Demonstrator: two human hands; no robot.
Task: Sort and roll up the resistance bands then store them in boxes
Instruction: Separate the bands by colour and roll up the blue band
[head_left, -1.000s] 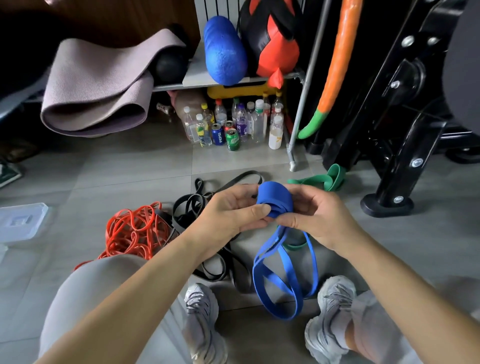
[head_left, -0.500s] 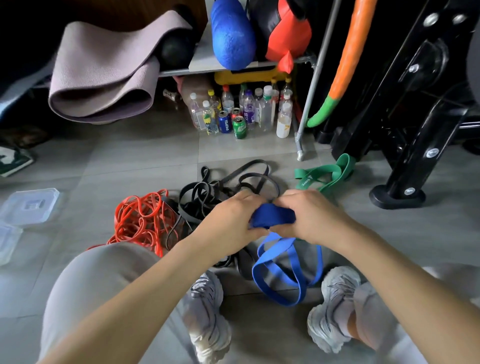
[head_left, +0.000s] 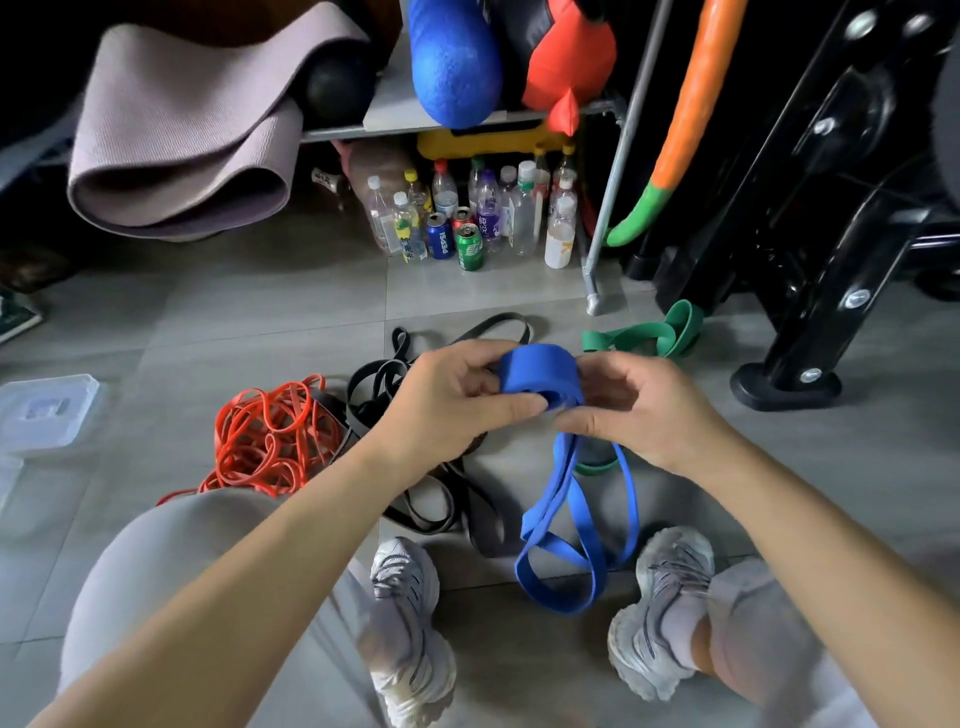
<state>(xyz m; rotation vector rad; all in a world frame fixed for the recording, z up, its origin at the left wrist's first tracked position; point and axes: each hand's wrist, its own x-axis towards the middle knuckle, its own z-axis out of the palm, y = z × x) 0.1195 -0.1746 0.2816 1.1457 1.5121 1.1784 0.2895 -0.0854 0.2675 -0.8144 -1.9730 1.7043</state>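
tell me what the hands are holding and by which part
Both hands hold the blue resistance band by its rolled-up end: the left hand grips the roll's left side, the right hand its right side. The unrolled loops hang below.

Open floor beyond black bands

Blue band, red-orange tangle (green band beyond)

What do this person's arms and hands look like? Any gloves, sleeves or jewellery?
Two bare hands, no gloves: the left hand and right hand show no rings, and both forearms are bare to the frame's edge, with no sleeves, watch or wristband. Lower down, pale grey leggings and grey-white trainers are worn.
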